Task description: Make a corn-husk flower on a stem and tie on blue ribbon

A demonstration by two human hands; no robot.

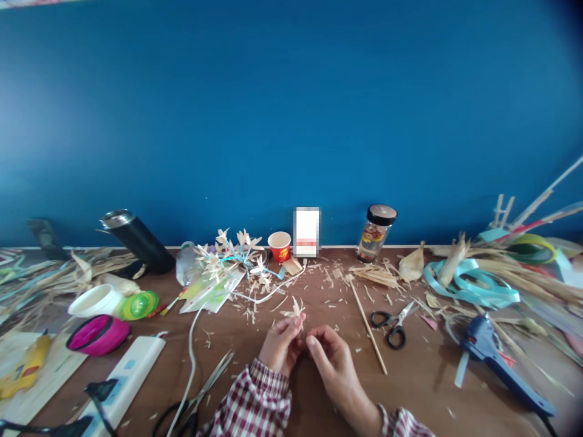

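Near the middle of the brown table, my left hand point(283, 345) pinches a small pale flower point(295, 308) that looks made of dried husk; its petals stick up past my fingertips. Close beside it on the right, my right hand point(336, 367) has its thumb and forefinger pressed together, and I cannot make out anything between them. Beyond my hands lies a bunch of similar husk flowers point(241, 258) on pale blue stems. A thin wooden stick point(368, 325) and small black-handled scissors point(395, 325) rest to the right.
Larger scissors point(204, 388) and a white power strip point(130, 376) lie at left, with a white cable point(191, 346) crossing the table. A blue glue gun point(496, 358) and light blue ribbon point(473, 285) are at right. A red paper cup point(279, 246) and lidded jar point(376, 233) stand near the wall.
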